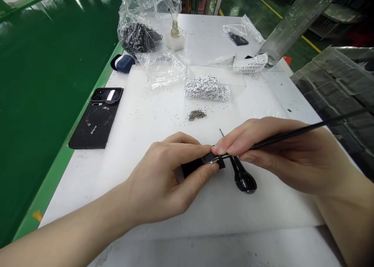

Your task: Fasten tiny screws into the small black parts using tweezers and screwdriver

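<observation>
- My left hand (157, 181) is clamped, thumb and fingers together, on a small black rectangular piece (201, 164), held just above the table.
- My right hand (280, 154) pinches long slim black tweezers (309, 123), their tips at that piece's edge.
- Below my hands lies a glossy black teardrop-shaped piece (242, 180), near a thin black pin (222, 133).
- The white work table (146, 127) holds a small heap of tiny grey parts (197, 115) and a clear tray of black-and-white small parts (207, 88).
- Farther up are a clear plastic bag of dark parts (137, 37) and a small glass bottle (175, 28) on a white block (175, 42).
- To the left lie a black ribbed phone case (95, 119) and a navy earbud case (122, 63), beside a glossy green bench (49, 84).
- Ridged clear plastic trays (330, 80) stand at the right, above a green floor with a yellow line (292, 21).
</observation>
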### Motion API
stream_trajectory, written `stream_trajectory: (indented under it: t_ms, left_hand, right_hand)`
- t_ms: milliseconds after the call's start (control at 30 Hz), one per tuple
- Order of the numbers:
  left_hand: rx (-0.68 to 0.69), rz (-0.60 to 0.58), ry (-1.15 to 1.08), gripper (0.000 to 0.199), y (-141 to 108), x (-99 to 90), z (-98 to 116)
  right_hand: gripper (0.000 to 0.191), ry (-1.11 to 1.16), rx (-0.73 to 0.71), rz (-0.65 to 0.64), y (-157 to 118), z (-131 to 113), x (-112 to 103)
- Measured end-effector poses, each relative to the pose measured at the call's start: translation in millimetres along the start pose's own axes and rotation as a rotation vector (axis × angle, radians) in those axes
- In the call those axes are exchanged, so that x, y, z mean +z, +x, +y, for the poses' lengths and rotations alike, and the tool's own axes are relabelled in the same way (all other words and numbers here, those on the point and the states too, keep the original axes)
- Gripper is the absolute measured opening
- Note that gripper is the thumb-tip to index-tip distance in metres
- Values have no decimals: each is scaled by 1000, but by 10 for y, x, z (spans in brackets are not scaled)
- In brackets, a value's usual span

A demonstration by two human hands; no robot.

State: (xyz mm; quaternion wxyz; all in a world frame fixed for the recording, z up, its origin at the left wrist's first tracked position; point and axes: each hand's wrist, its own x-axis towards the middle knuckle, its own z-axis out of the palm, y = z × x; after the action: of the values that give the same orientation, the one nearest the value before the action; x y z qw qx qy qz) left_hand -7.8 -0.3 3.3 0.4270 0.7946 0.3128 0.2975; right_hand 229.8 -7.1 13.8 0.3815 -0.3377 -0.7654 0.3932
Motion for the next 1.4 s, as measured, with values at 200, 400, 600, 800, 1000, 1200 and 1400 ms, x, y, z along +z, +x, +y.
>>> stream_trajectory:
  t_ms: [200,400,600,800,1000,1200,1400]
  left_hand:
    - [-11,7,1,15,5,-3,6]
    - [-7,5,-2,15,0,-1,-1]
    - [6,1,-1,15,17,0,-18]
    - [10,0,-4,17,15,-13,-10]
    - [11,-9,4,16,1,-13,-13]
    - [6,-12,21,17,11,-15,-16]
    - [-4,-6,11,17,3,-19,-4]
  right_hand:
    - [24,41,-3,-22,-6,34,-5]
    - [24,31,-27,5,-2,64,-17]
    - [23,16,-37,-11,10,67,-9]
    - [22,17,-28,5,16,73,-3]
    - [21,29,-23,2,5,75,-7]
    - [23,86,-17,-8,-2,83,-23]
    - [26,118,-16,-37,-9,99,-36]
